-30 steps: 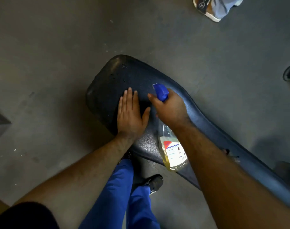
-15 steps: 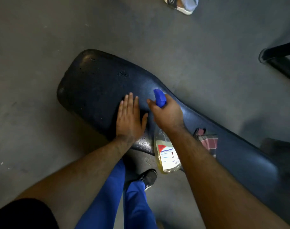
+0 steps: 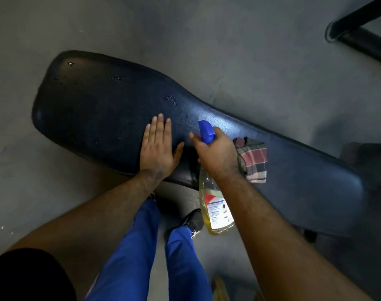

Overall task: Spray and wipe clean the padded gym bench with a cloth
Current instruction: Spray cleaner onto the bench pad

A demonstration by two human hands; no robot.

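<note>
Bottle (image 3: 215, 211) w/ blue trigger, approx half full of yellow liquid, gripped by right hand (image 3: 216, 155) fingers. Left hand (image 3: 157, 153) flat, fingers open, on worktop (image 3: 94, 105). Plaid cloth (image 3: 253, 161) beside.

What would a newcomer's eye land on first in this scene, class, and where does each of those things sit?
First, the spray bottle with its bright blue nozzle, gripped in the right hand at the middle of the picture. Beside it the left hand lies flat on the dark padded bench, which runs slantwise across the grey floor. A checked cloth lies on the bench just behind the right hand.
</note>
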